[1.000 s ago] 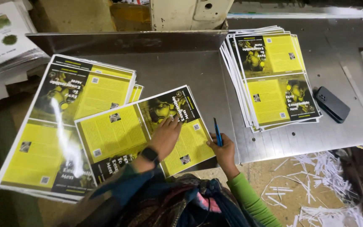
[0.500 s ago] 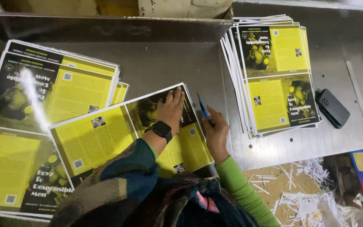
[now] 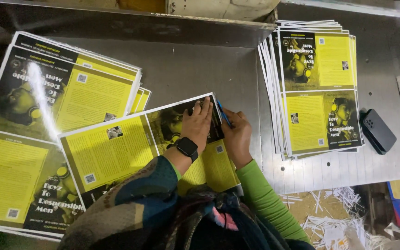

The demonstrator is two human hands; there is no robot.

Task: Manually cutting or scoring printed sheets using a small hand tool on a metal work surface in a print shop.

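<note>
Landmark: the metal table (image 3: 200, 69). One yellow-and-black printed sheet (image 3: 116, 153) lies near the table's front edge, tilted, its left part overlapping the left stack (image 3: 47, 115). Left hand (image 3: 199, 122), smartwatch (image 3: 187, 147) on its wrist, lies flat on the sheet's dark upper-right panel, fingers spread and pressing down. Right hand (image 3: 238, 136) is closed around a blue cutter (image 3: 223, 114), blade end at the sheet's right edge, just beside the left fingertips. A second stack (image 3: 318, 88) sits on the table's right side, apart from the sheet. A black phone (image 3: 378, 131) lies just right of that stack. Paper trimmings (image 3: 334, 217) lie below the table's front edge.
</note>
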